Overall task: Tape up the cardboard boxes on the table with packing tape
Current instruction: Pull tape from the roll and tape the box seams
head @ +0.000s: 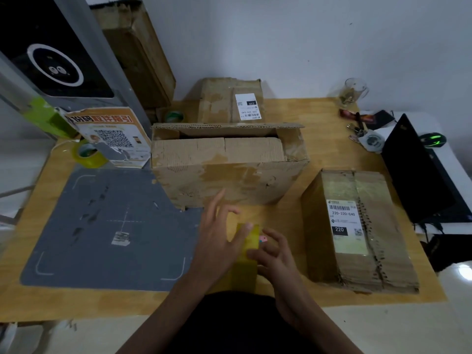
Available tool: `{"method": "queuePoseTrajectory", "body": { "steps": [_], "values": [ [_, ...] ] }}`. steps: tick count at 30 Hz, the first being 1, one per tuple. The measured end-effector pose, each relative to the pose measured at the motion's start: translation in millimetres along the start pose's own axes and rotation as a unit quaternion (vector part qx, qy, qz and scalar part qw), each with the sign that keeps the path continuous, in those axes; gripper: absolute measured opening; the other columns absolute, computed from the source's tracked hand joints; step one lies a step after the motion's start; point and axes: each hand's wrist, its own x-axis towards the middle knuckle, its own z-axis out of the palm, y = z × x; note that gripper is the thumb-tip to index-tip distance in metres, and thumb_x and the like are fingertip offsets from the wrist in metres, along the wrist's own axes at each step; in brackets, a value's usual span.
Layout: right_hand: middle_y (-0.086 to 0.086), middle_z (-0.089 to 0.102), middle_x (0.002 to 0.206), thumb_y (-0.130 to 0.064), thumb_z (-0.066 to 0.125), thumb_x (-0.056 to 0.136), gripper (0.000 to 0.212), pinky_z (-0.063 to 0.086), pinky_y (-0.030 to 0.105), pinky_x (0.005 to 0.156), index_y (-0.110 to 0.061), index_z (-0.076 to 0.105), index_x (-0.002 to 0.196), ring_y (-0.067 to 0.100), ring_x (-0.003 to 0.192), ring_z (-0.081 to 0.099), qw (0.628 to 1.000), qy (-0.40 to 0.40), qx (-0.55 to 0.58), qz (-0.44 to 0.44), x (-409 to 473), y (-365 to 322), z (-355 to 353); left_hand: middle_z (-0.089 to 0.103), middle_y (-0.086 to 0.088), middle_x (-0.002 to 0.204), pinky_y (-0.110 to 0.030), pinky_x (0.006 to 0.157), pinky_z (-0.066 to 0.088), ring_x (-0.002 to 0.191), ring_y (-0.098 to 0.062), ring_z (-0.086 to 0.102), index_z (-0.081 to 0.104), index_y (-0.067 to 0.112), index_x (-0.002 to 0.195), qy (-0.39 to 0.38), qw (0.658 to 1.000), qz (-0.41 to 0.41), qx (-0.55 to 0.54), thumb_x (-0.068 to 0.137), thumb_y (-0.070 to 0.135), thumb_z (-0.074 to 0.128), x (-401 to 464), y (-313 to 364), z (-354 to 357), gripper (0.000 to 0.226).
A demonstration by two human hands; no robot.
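Observation:
A roll of yellowish packing tape (245, 254) stands on edge near the table's front, between my hands. My right hand (274, 254) curls its fingers round the roll's right side. My left hand (219, 236) lies spread on the left, fingers fairly straight, with one fingertip touching the top of the roll. A small pink thing (263, 238) shows by my right fingers. Just beyond stands a large worn cardboard box (229, 172) whose back flap is up. A labelled box (357, 231) lies to the right. Another labelled box (229, 100) sits at the back.
A grey mat (102, 226) covers the table's left. A yellow-green tape roll (88, 154) and a QR sign (112, 134) lie behind it, a green roll (173, 116) further back. A glass (352, 93), keys (360, 131), laptop (413, 169) and mouse (434, 139) occupy the right.

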Motion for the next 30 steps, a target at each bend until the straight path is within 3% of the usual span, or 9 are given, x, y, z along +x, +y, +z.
{"method": "queuePoseTrajectory", "body": {
  "steps": [5, 8, 11, 14, 17, 19, 23, 26, 30],
  "values": [
    [0.006, 0.076, 0.103, -0.026, 0.063, 0.088, 0.025, 0.048, 0.046, 0.086, -0.017, 0.072, 0.109, 0.029, 0.102, 0.066, 0.993, -0.039, 0.105, -0.038, -6, -33, 7, 0.041, 0.026, 0.143, -0.043, 0.117, 0.036, 0.136, 0.006, 0.037, 0.057, 0.046, 0.128, 0.054, 0.968, -0.107, -0.221, 0.087, 0.076, 0.041, 2, 19, -5, 0.053],
    [0.004, 0.074, 0.119, -0.051, 0.054, 0.095, 0.041, 0.045, 0.047, 0.107, -0.021, 0.073, 0.117, 0.02, 0.118, 0.066, 0.996, -0.06, 0.065, -0.026, -11, -40, 18, 0.045, 0.023, 0.145, -0.046, 0.116, 0.036, 0.137, -0.001, 0.041, 0.057, 0.054, 0.128, 0.059, 0.949, -0.116, -0.286, 0.08, 0.077, 0.042, 10, 37, -10, 0.056],
    [-0.007, 0.064, 0.135, -0.083, 0.065, 0.067, 0.074, 0.029, 0.05, 0.121, -0.032, 0.071, 0.121, 0.013, 0.138, 0.048, 0.998, -0.049, 0.026, -0.021, -18, -47, 35, 0.043, 0.02, 0.149, -0.033, 0.116, 0.032, 0.139, 0.004, 0.036, 0.06, 0.046, 0.128, 0.087, 0.952, -0.058, -0.286, 0.087, 0.058, 0.046, 14, 54, -17, 0.045],
    [-0.004, 0.072, 0.113, -0.047, 0.054, 0.098, 0.029, 0.038, 0.049, 0.115, -0.024, 0.071, 0.096, 0.017, 0.122, 0.061, 0.998, -0.037, 0.026, -0.037, -20, -58, 42, 0.043, 0.019, 0.148, -0.018, 0.106, 0.032, 0.137, 0.007, 0.036, 0.06, 0.041, 0.126, 0.099, 0.957, -0.016, -0.272, 0.089, 0.036, 0.049, 12, 61, -19, 0.039],
    [-0.008, 0.072, 0.118, -0.076, 0.053, 0.077, 0.048, 0.037, 0.051, 0.115, -0.041, 0.073, 0.103, 0.014, 0.122, 0.061, 0.999, 0.001, -0.004, -0.046, -20, -63, 43, 0.045, 0.014, 0.147, -0.013, 0.102, 0.035, 0.136, 0.004, 0.038, 0.06, 0.037, 0.127, 0.104, 0.951, 0.002, -0.29, 0.085, 0.036, 0.054, 10, 61, -22, 0.042],
    [-0.008, 0.073, 0.118, -0.074, 0.056, 0.074, 0.046, 0.041, 0.052, 0.112, -0.043, 0.073, 0.103, 0.013, 0.119, 0.063, 0.998, 0.004, 0.0, -0.06, -21, -64, 43, 0.045, 0.011, 0.148, -0.009, 0.101, 0.035, 0.137, 0.003, 0.038, 0.059, 0.032, 0.129, 0.104, 0.949, 0.026, -0.296, 0.08, 0.041, 0.053, 9, 62, -24, 0.05],
    [-0.001, 0.075, 0.11, -0.059, 0.06, 0.063, 0.053, 0.047, 0.053, 0.106, -0.028, 0.075, 0.102, 0.017, 0.111, 0.068, 0.997, -0.01, 0.021, -0.078, -21, -68, 38, 0.041, 0.007, 0.151, -0.028, 0.112, 0.034, 0.143, -0.007, 0.035, 0.056, 0.026, 0.133, 0.099, 0.949, 0.064, -0.294, 0.076, 0.038, 0.051, 7, 62, -25, 0.058],
    [-0.003, 0.077, 0.096, -0.043, 0.054, 0.07, 0.031, 0.051, 0.047, 0.099, -0.033, 0.08, 0.083, 0.017, 0.103, 0.069, 0.994, -0.031, 0.014, -0.1, -24, -69, 37, 0.038, 0.003, 0.154, -0.045, 0.115, 0.034, 0.147, -0.015, 0.032, 0.053, 0.021, 0.135, 0.096, 0.946, 0.089, -0.296, 0.074, 0.032, 0.049, 6, 60, -27, 0.062],
    [0.002, 0.077, 0.106, -0.038, 0.049, 0.071, 0.037, 0.052, 0.048, 0.097, -0.041, 0.079, 0.094, 0.022, 0.107, 0.069, 0.988, -0.081, -0.009, -0.134, -28, -72, 39, 0.037, 0.0, 0.155, -0.054, 0.115, 0.034, 0.148, -0.022, 0.031, 0.052, 0.019, 0.135, 0.1, 0.943, 0.111, -0.298, 0.073, 0.028, 0.047, 5, 60, -28, 0.063]
  ]
}}
